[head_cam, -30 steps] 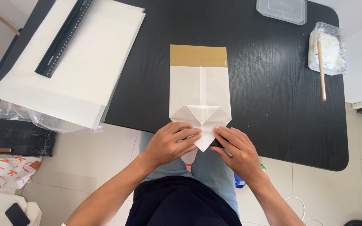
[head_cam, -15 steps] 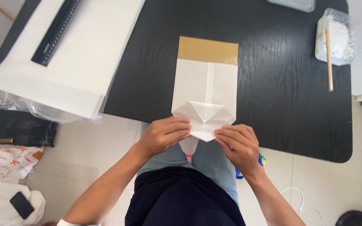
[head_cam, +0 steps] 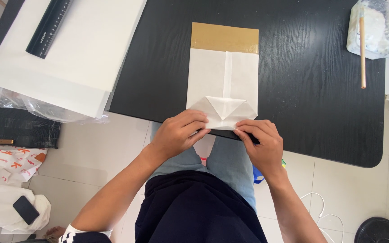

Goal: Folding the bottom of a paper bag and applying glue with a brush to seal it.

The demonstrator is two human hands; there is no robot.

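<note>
- a white paper bag (head_cam: 223,81) with a brown band at its far end lies flat on the black table (head_cam: 311,90), its near end at the table's front edge, just ahead of both hands.
- the near end is folded into a flap with angled creases.
- the left hand (head_cam: 178,135) presses down on the flap's left corner, fingers curled over the paper's edge.
- the right hand (head_cam: 262,144) pinches the flap's right corner between thumb and fingertips at the table edge.
- the hands sit apart, each on its own corner of the bag.
- a stack of white sheets (head_cam: 68,54) with a black ruler (head_cam: 48,28) lies to the left.
- a clear plastic tub (head_cam: 372,29) with a wooden stick (head_cam: 362,54) stands far right.
</note>
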